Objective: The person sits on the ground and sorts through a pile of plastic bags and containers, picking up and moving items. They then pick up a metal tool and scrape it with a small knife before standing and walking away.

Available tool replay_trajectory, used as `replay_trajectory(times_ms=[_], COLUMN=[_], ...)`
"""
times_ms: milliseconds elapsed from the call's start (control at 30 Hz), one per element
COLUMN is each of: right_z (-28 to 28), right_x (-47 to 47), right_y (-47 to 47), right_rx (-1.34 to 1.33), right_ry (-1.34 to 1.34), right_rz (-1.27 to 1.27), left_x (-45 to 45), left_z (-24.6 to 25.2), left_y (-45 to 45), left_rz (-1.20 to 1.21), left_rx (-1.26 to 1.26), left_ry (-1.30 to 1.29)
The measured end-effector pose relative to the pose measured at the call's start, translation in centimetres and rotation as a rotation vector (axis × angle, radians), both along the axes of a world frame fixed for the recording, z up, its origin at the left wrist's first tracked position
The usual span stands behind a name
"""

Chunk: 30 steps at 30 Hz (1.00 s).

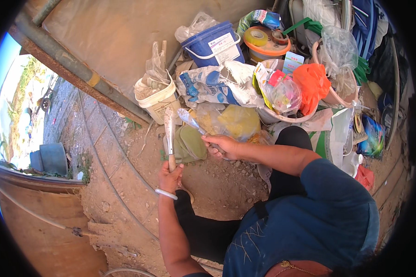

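Note:
My left hand (171, 176) grips the wooden handle of a hand trowel (169, 130), whose narrow metal blade points up and is smeared with soil. In my right hand (222, 146) is a second hand trowel (190, 120), tilted, its blade toward the first one. The two blades are apart, with a small gap between them. Behind the blades stands a cream plastic bucket (159, 100) holding crumpled clear plastic. An olive-green cloth item (186, 144), perhaps a cap, lies on the ground between the hands.
A blue lidded bucket (213, 43), an orange-lidded bucket (267, 45) with tape rolls, and a pink basin (291, 119) full of bags stand beyond. A printed woven sack (208, 85) lies before them. A rusty metal pipe (90, 78) slants at the upper left; a hose (121, 197) crosses the dirt.

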State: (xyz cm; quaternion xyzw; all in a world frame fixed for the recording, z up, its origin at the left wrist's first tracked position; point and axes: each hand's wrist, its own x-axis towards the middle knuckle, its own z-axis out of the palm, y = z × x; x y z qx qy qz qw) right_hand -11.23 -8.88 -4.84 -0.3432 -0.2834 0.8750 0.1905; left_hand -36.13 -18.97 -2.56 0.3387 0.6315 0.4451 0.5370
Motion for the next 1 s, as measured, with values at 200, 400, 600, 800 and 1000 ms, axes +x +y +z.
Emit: replay_trajectory(times_ms=[200, 400, 600, 800, 1000], right_z=[0.0, 0.2, 1.7, 0.6, 1.0], right_x=[0.4, 0.3, 0.4, 0.3, 0.2], right_y=[0.9, 1.1, 0.8, 0.5, -0.7], right_rx=[0.157, 0.237, 0.190, 0.223, 0.215], right_ry=[-0.047, -0.111, -0.057, -0.086, -0.202], right_rz=[-0.079, -0.078, -0.050, 0.007, 0.115], left_x=[-0.7, -0.3, 1.3, 2.2, 1.4], left_z=[0.6, 1.3, 3.0, 3.2, 2.8], left_y=[-0.3, -1.1, -1.3, -1.2, -0.6], left_rz=[0.052, -0.033, -0.120, -0.172, -0.144], left_rx=[-0.045, 0.136, 0.087, 0.039, -0.107], left_ry=[0.148, 0.826, 1.156, 1.251, 1.307])
